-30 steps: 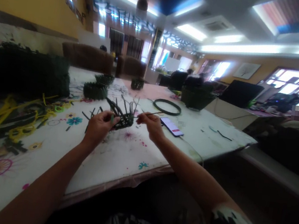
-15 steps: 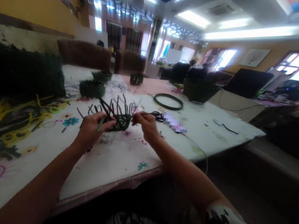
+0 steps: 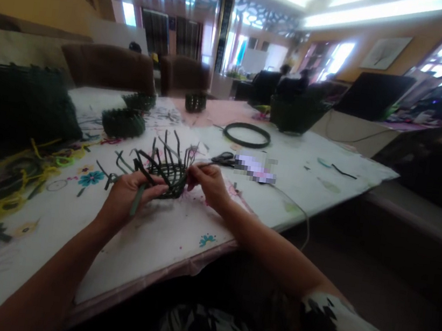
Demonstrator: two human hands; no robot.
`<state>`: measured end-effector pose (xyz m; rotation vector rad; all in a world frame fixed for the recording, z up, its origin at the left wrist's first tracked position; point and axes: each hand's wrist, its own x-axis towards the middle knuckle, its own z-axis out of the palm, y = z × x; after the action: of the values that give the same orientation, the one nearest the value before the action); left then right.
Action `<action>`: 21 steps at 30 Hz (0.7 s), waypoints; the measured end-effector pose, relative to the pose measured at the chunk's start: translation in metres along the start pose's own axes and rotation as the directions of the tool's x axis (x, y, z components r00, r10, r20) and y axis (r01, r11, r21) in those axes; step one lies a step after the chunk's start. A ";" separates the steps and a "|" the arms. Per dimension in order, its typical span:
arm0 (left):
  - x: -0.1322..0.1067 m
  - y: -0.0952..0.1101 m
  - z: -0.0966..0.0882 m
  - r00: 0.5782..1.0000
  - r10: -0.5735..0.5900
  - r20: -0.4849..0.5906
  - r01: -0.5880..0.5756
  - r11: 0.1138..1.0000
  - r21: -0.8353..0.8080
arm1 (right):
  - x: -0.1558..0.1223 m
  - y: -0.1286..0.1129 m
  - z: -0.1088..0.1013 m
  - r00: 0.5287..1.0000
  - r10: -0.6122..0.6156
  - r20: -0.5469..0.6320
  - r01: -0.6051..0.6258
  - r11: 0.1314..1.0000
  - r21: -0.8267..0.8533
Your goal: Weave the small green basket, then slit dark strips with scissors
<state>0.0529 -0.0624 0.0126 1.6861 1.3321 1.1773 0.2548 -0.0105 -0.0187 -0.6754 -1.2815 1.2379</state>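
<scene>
Left hand (image 3: 125,199): nearly closed, thumb and fingers grasping wall of dark green woven basket (image 3: 173,175) at its 8 o'clock; pale green strip (image 3: 135,203) juts from grip toward 7 o'clock. Right hand (image 3: 207,184): fingers curled, tips pinching basket's edge at 3 o'clock; exact strand hidden. Basket between hands, above table (image 3: 143,258), loose strips pointing 10 to 1 o'clock. Scissors (image 3: 225,158) near right hand's 1 o'clock.
</scene>
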 end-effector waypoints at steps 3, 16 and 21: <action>0.002 -0.007 0.002 0.995 0.100 0.012 -0.100 0.995 0.019 | 0.000 0.002 -0.001 1.000 0.020 -0.007 -0.020 1.000 0.001; 0.004 -0.005 0.000 0.967 0.098 0.237 -0.141 0.975 0.173 | -0.001 0.005 0.000 0.996 0.091 0.001 -0.091 0.996 -0.010; 0.005 -0.003 0.000 0.981 0.118 0.156 -0.158 0.948 0.277 | -0.002 0.002 -0.002 0.996 0.084 -0.031 -0.085 0.996 -0.024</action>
<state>0.0521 -0.0569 0.0106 2.0595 1.3679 0.9552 0.2563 -0.0109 -0.0219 -0.7710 -1.2563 1.2771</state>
